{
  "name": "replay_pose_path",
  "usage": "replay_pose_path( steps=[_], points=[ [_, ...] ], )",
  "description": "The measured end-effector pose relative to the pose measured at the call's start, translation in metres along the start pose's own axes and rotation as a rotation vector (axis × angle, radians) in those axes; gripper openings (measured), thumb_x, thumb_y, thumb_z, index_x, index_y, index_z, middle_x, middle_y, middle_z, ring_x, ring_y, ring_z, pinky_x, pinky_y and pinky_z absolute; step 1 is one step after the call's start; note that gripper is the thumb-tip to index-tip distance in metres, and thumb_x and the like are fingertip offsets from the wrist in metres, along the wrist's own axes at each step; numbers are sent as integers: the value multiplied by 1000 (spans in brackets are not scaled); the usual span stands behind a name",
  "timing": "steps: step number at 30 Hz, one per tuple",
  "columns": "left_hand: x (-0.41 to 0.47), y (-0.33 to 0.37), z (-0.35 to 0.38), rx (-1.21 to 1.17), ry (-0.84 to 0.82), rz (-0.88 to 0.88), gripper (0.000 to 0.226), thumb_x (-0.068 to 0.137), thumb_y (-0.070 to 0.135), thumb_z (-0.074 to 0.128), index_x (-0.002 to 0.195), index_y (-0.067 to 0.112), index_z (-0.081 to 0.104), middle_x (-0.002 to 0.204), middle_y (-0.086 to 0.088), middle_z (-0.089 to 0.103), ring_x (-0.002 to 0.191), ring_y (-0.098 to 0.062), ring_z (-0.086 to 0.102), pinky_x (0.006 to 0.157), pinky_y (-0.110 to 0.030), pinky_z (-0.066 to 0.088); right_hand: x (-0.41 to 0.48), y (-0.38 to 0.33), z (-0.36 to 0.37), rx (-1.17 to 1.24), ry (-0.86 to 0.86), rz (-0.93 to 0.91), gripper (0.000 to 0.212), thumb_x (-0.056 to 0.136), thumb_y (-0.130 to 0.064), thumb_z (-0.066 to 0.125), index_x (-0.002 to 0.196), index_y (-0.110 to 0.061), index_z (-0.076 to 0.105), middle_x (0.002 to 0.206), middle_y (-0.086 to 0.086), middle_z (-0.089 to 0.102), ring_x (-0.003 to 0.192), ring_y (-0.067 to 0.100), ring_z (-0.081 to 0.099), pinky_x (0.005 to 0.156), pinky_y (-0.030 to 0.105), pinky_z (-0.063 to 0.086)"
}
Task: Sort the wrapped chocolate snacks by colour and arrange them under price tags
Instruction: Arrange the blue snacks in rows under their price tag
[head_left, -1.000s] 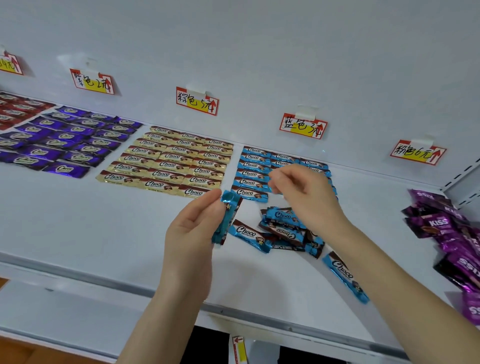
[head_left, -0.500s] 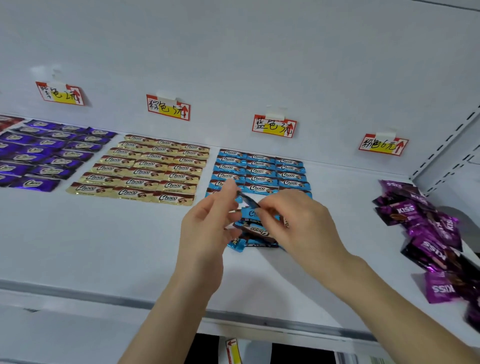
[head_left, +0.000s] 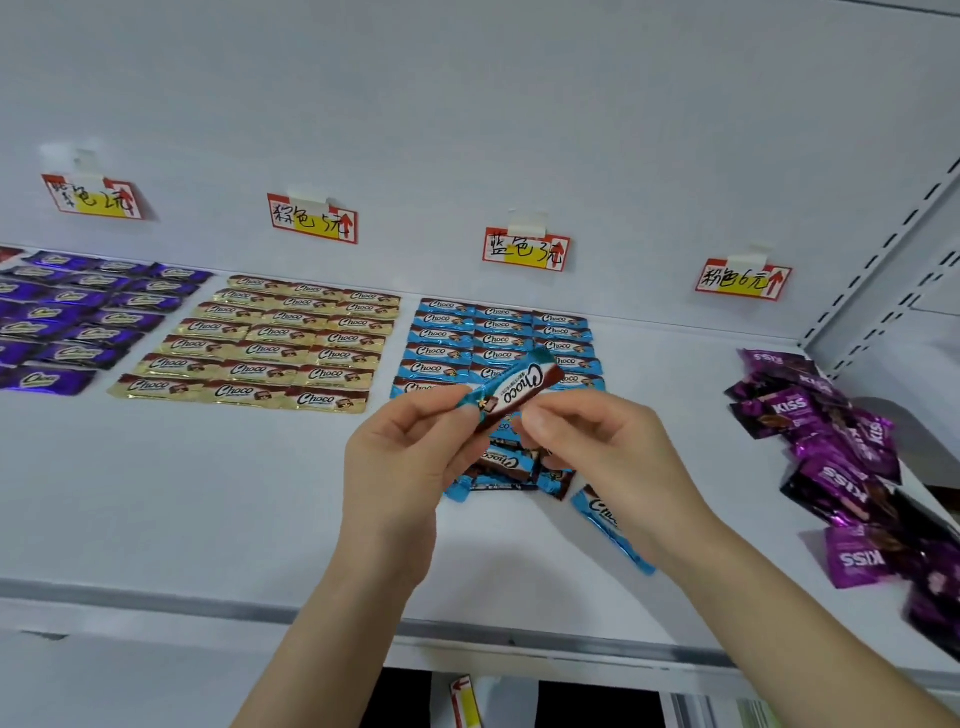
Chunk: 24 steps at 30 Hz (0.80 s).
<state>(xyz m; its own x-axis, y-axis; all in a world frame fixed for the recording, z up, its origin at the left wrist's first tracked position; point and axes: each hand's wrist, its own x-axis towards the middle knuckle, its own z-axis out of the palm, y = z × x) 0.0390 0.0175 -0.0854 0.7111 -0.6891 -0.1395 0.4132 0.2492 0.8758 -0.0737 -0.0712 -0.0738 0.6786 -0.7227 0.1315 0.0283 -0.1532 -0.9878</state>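
Getting there: purple rows (head_left: 67, 317), gold rows (head_left: 270, 338) done; blue bar (head_left: 511, 392) pinched by left hand (head_left: 400, 467), right hand (head_left: 597, 452); blue pile (head_left: 501, 467), KISS packs (head_left: 831, 457) unsorted.

I hold one blue Choco bar (head_left: 511, 392) above the shelf (head_left: 208, 493), tilted, label up. My left hand (head_left: 400, 467) pinches its lower-left end; my right hand (head_left: 597, 447) pinches it near the middle.

Behind it, the blue rows (head_left: 467, 338) lie flat in three columns under the blue price tag (head_left: 525, 249). To their left:
- gold rows (head_left: 280, 343), three columns, under the second price tag (head_left: 312, 218);
- purple rows (head_left: 78, 317), under the leftmost price tag (head_left: 93, 196), cut off by the frame edge.

A loose blue pile (head_left: 506, 467) lies beneath my hands. A single blue bar (head_left: 608, 525) lies just right of it, partly hidden by my wrist. Magenta KISS packs (head_left: 841, 457) lie heaped at the right, near the fourth price tag (head_left: 743, 280).
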Motion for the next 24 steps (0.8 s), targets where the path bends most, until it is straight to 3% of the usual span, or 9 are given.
replay_pose_path(
  steps=[3, 5, 7, 9, 11, 14, 17, 20, 24],
  points=[
    [2, -6, 6, 129, -61, 68, 21, 79, 3, 68, 70, 22, 69, 76, 1, 73, 77, -14, 71, 57, -18, 56, 9, 7, 1, 108, 75, 101, 7, 84, -19, 63, 83, -20, 70, 87, -5, 72, 81, 5, 67, 62, 16, 51],
    [6, -12, 7, 374, -117, 179, 19, 82, 10, 68, 74, 27, 68, 77, 9, 72, 77, -5, 69, 58, -15, 54, 19, 9, -8, 199, 146, 138, 8, 86, -19, 61, 83, -17, 68, 88, -1, 73, 81, 9, 68, 61, 18, 51],
    [11, -20, 9, 768, -150, 302, 9, 88, 23, 63, 92, 30, 66, 92, 17, 66, 87, 3, 62, 63, -9, 51, 30, 7, -25, 202, 270, 108, 9, 89, -16, 57, 83, -15, 65, 83, 0, 72, 75, 11, 68, 58, 18, 51],
    [18, -29, 12, 1265, -232, 430, 35, 91, 41, 54, 124, 30, 56, 126, 12, 54, 115, 0, 46, 89, -14, 41, 38, 6, -43, 74, 366, 81, 13, 91, -14, 54, 81, -17, 61, 76, -3, 70, 70, 8, 65, 56, 19, 49],
    [25, -36, 18, 1529, -379, 473, 61, 87, 61, 43, 141, 33, 38, 149, 6, 32, 136, -12, 23, 108, -31, 28, 43, 9, -57, -59, 393, 89, 14, 92, -15, 52, 81, -19, 59, 76, -6, 67, 66, 2, 64, 56, 19, 47],
    [32, -44, 27, 1689, -538, 403, 88, 70, 85, 18, 146, 41, 19, 158, 1, 13, 143, -22, 8, 115, -44, 12, 45, 15, -68, -163, 391, 80, 13, 93, -15, 52, 82, -19, 59, 78, -7, 67, 61, -4, 62, 56, 18, 46],
    [33, -56, 36, 1785, -576, 307, 101, 57, 92, 6, 146, 44, 10, 158, -3, 7, 144, -29, 1, 113, -54, 1, 47, 18, -71, -178, 387, 70, 13, 92, -15, 52, 82, -20, 58, 77, -8, 66, 60, -6, 61, 56, 18, 48],
    [31, -62, 41, 1892, -592, 269, 97, 62, 93, 18, 145, 43, 15, 156, -4, 12, 143, -32, 1, 110, -60, -3, 50, 21, -72, -183, 379, 76, 14, 92, -15, 52, 81, -20, 58, 77, -8, 65, 60, -7, 61, 56, 16, 48],
    [27, -59, 32, 1851, -594, 363, 73, 78, 80, 27, 139, 39, 33, 149, -1, 28, 139, -25, 16, 112, -54, 5, 52, 24, -75, -232, 294, 87, 13, 93, -18, 52, 82, -22, 57, 83, -6, 66, 66, -2, 63, 55, 16, 48]
  ],
)
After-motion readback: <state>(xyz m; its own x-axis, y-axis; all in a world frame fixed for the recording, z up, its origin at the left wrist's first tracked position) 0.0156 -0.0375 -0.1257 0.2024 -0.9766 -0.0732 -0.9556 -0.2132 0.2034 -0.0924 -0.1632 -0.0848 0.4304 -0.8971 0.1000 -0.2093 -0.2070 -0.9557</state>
